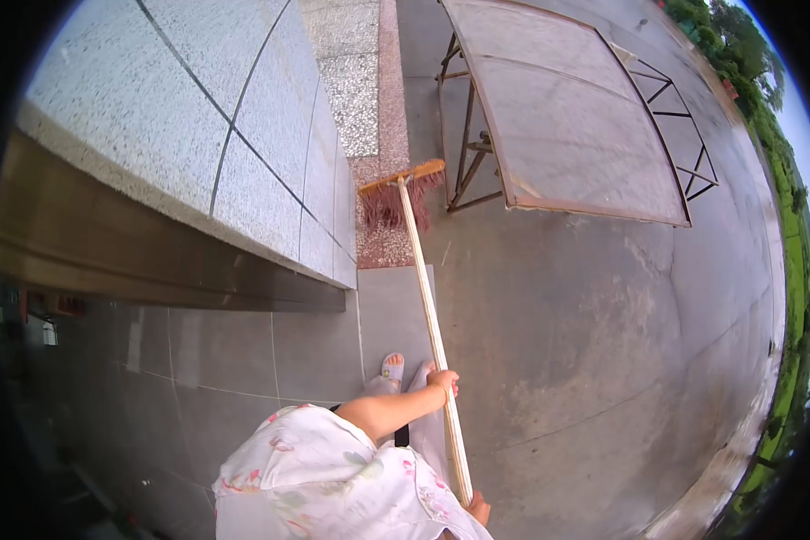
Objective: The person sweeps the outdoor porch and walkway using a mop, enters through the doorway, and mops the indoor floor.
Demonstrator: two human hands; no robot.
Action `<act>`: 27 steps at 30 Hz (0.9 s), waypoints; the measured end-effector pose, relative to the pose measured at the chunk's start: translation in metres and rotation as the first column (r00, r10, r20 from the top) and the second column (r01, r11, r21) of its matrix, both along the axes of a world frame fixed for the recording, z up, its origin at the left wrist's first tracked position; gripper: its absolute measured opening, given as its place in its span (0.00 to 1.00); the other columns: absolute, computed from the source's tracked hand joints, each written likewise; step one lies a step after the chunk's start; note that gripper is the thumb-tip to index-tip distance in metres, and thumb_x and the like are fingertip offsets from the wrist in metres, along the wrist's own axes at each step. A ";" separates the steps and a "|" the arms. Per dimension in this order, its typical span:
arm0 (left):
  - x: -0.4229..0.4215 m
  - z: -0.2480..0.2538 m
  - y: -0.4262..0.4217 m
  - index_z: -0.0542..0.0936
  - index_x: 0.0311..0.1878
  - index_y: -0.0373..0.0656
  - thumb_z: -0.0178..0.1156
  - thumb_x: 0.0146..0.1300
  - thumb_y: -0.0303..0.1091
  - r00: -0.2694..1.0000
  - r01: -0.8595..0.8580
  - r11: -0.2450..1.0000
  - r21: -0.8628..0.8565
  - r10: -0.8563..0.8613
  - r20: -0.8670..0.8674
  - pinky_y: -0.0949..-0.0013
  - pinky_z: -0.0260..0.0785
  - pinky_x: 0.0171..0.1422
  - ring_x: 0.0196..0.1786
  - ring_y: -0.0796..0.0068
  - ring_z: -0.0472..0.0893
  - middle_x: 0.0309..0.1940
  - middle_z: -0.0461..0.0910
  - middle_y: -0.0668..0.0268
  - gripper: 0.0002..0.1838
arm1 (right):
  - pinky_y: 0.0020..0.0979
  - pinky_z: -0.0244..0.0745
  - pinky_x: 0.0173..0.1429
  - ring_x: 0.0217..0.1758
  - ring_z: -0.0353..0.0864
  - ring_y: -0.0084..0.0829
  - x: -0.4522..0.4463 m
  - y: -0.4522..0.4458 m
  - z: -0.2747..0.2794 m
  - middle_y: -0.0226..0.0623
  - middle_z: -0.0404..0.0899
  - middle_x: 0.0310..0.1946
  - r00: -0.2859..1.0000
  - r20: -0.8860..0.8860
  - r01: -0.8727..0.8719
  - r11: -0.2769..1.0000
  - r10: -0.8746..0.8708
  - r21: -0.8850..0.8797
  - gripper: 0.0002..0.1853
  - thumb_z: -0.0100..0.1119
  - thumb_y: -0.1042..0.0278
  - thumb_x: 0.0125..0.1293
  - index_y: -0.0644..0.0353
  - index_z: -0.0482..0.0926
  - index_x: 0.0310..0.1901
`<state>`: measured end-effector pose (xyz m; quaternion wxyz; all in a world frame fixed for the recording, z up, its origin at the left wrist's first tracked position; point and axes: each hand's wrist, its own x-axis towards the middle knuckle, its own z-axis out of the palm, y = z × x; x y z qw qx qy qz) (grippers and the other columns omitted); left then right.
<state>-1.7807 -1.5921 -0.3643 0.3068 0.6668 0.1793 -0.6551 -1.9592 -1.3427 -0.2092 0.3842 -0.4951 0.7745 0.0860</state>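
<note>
A long-handled tool with a pale, unpainted wooden shaft (426,288) runs slantwise up the view, from close to the person's body to the far corner of a wall faced with bluish-white speckled slabs (270,135). Its straight shaft looks smooth and slender and meets a narrow, orange-brown crossbar (426,168) near the middle. From that bar spreads a shaggy, dull-red fringe (384,209), loose and uneven along its ends; whether it is bristle or yarn is too small to tell. The fringe lies over a strip of reddish, pebble-flecked terrazzo (389,250), partly reaching across its edge toward smooth grey concrete (549,297) with cracks and pale stains. The left hand (443,382) has its grip closed around the shaft partway along, fingers curled over the wood; the right hand (479,508) is at the near end, its grip around the shaft partly hidden, so how tightly it closes I cannot tell. Large matte grey floor tiles (319,351) with thin, pale joints meet the concrete beside the feet, one in a light open-toed sandal (392,370). Beyond the crossbar stands a broad, flat, dusty grey-brown panel (567,117), rust-brown along its rim, on angular metal legs (477,202).
</note>
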 end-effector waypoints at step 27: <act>0.162 -0.065 -0.462 0.69 0.25 0.36 0.53 0.46 0.24 0.997 -0.050 0.993 0.107 0.043 0.069 0.66 0.66 0.13 0.13 0.69 0.71 0.15 0.69 0.61 0.03 | 0.43 0.70 0.37 0.31 0.75 0.50 0.170 -0.596 0.042 0.53 0.74 0.23 0.970 0.005 -0.242 0.961 0.243 0.131 0.15 0.57 0.66 0.37 0.66 0.72 0.28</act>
